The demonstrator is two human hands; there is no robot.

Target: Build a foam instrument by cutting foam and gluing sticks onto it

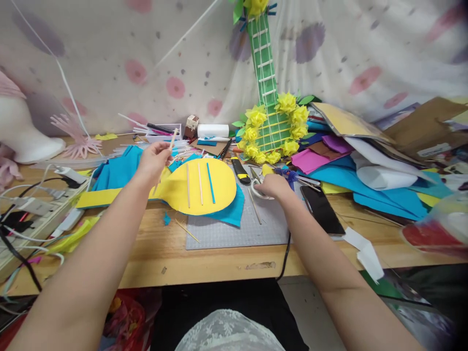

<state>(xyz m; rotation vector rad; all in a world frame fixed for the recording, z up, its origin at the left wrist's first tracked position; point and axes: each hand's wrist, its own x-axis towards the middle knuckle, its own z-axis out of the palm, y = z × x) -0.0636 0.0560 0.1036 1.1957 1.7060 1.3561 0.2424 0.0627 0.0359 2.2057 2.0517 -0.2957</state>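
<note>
On bench | left hand (155,158) grip clamped on stick (172,138) | right hand (272,186) grip on scissors (257,183) | no readable writing

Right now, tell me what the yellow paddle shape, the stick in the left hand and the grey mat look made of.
Yellow paddle shape: probably craft foam or felt, matte, flat, cleanly cut. Stick in the left hand: pale, thin, likely wood or bamboo. Grey mat: gridded, dull surface, likely a rubbery cutting mat.
</note>
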